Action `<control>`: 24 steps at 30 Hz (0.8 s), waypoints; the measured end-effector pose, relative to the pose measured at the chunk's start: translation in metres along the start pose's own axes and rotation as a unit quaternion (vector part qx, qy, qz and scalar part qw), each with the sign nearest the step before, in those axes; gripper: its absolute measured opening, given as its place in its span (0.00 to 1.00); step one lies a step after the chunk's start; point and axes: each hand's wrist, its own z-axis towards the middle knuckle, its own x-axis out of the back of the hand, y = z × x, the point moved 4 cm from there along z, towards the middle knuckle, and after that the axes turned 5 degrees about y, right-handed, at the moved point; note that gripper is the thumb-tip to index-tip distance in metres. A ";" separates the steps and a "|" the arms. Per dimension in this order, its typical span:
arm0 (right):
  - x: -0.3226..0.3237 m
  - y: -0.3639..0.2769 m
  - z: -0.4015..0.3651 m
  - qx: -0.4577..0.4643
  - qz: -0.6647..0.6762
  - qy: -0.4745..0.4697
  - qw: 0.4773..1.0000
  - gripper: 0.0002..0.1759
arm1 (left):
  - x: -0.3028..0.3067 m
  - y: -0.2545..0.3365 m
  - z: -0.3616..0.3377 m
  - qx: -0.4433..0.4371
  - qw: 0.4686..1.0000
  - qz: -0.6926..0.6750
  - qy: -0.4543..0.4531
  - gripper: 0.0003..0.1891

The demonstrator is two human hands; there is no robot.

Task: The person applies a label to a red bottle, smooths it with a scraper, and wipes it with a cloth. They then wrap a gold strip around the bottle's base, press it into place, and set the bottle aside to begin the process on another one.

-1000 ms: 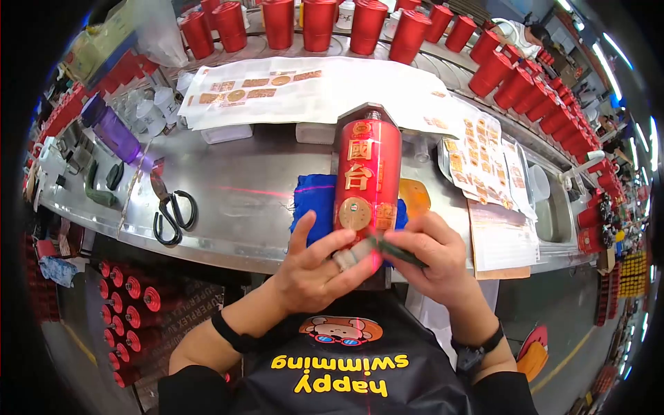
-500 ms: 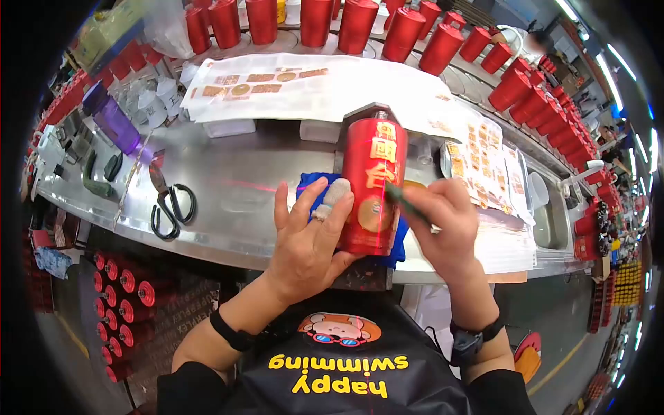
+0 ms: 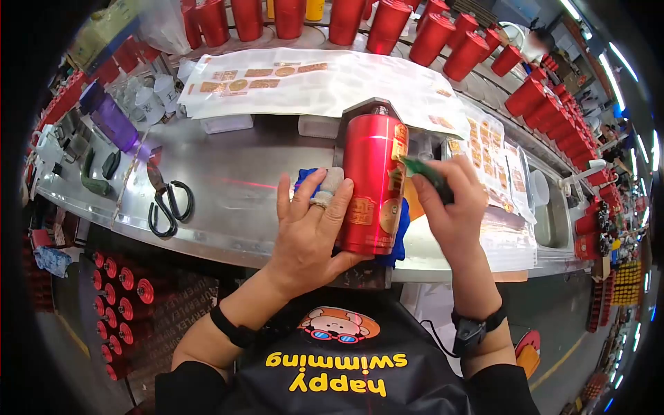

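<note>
A glossy red bottle (image 3: 364, 173) with gold lettering along its right side lies on a dark stand (image 3: 369, 111), its base toward me. My left hand (image 3: 304, 228) steadies it from the left, fingers along its side and thumb at the base; a grey wrap covers one fingertip. In my right hand (image 3: 453, 197) is a green hand-held scraper (image 3: 420, 168), its tip at the lettering on the bottle's right edge. A blue cloth (image 3: 400, 238) shows beneath the bottle.
Scissors (image 3: 166, 200) and a purple bottle (image 3: 109, 119) are on the metal bench at left. Sheets of gold decals (image 3: 266, 83) lie behind the stand, with more decals (image 3: 487, 162) at right. Red bottles (image 3: 349, 21) line a conveyor at the back. A sink (image 3: 551, 218) is at far right.
The red bottle has turned about its length, shifting its gold lettering from the middle to the right side. My right hand and scraper moved slightly right and up. Bottles on the conveyor have shifted.
</note>
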 end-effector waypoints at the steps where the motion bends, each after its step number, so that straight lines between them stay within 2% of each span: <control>1: -0.002 -0.008 -0.006 0.128 -0.064 0.016 0.990 0.15 | -0.001 -0.003 0.000 0.017 1.000 -0.024 0.007 0.50; 2: -0.004 -0.022 -0.019 0.182 -0.027 -0.040 0.982 0.16 | -0.003 -0.006 -0.002 0.032 0.998 -0.049 0.014 0.50; 3: -0.004 -0.037 -0.030 0.172 0.056 -0.126 0.975 0.17 | -0.008 -0.010 -0.005 0.040 0.998 -0.054 0.010 0.49; 5: -0.001 -0.051 -0.038 0.161 0.184 -0.296 0.923 0.18 | -0.017 -0.017 -0.015 0.059 0.996 -0.064 0.002 0.49; 8: 0.001 -0.023 -0.023 0.063 0.068 -0.080 0.992 0.17 | -0.013 -0.011 -0.010 0.037 0.999 -0.027 -0.008 0.50; 9: 0.003 -0.019 -0.021 0.098 -0.004 -0.021 0.995 0.16 | -0.008 -0.009 -0.007 0.026 0.999 -0.020 -0.006 0.50; 11: 0.001 -0.035 -0.032 0.139 0.087 -0.149 0.975 0.17 | 0.000 -0.007 -0.001 0.006 1.000 -0.007 0.003 0.51; 12: 0.001 -0.044 -0.038 0.157 0.132 -0.215 0.955 0.18 | -0.003 -0.009 -0.003 0.025 0.999 -0.022 0.008 0.50; 13: 0.001 -0.045 -0.040 0.137 0.191 -0.264 0.935 0.21 | -0.010 -0.012 -0.007 0.044 0.998 -0.037 0.013 0.50; 16: 0.000 -0.021 -0.025 0.097 0.038 -0.047 0.993 0.21 | -0.013 -0.013 -0.009 0.048 0.998 -0.046 0.008 0.50; 17: -0.005 -0.021 -0.030 0.147 0.009 -0.053 0.988 0.21 | -0.013 -0.013 -0.009 0.040 0.998 -0.041 0.005 0.50; 18: -0.007 -0.033 -0.036 0.166 0.064 -0.115 0.977 0.22 | -0.009 -0.013 -0.006 0.032 0.999 -0.025 0.010 0.50; 20: -0.003 -0.048 -0.038 0.143 0.213 -0.267 0.929 0.21 | -0.002 -0.008 -0.002 0.018 1.000 0.000 0.012 0.50; 22: 0.000 -0.035 -0.027 0.121 0.100 -0.146 0.977 0.22 | -0.004 -0.006 -0.001 0.025 0.999 -0.018 0.025 0.50; 23: 0.001 -0.026 -0.024 0.104 0.030 -0.049 0.993 0.21 | -0.004 -0.006 0.000 0.027 0.999 -0.025 0.034 0.50; 24: -0.001 -0.031 -0.026 0.124 0.054 -0.105 0.985 0.20 | -0.003 -0.007 0.001 0.023 0.999 -0.021 0.028 0.50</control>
